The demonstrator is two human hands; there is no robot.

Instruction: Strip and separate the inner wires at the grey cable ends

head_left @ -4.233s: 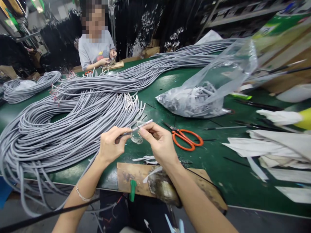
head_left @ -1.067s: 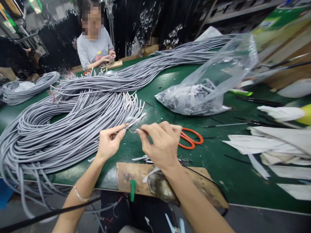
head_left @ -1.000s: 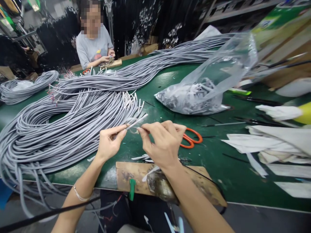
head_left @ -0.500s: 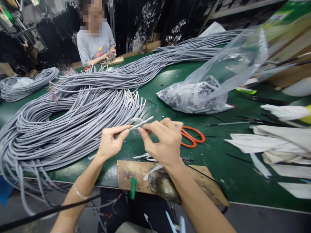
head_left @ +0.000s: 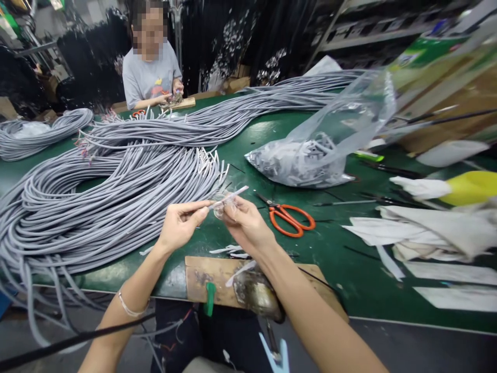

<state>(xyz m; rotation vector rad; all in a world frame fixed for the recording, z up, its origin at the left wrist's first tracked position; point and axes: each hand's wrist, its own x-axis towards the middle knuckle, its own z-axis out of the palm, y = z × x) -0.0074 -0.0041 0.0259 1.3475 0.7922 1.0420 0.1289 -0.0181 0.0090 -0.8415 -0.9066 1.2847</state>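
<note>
My left hand (head_left: 179,224) pinched the grey cable end (head_left: 229,196) steady while my right hand (head_left: 245,223) gripped its clear wrap (head_left: 220,205) above the table (head_left: 349,269).

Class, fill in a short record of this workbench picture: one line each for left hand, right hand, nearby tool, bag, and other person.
Left hand: left hand pinches a grey cable end
Right hand: right hand grips the same cable end, with clear tape at the fingers
Nearby tool: orange scissors on the green table, right of the hands
Bag: clear plastic bag of grey scraps
Other person: seated across the table, hands at a wooden board
</note>
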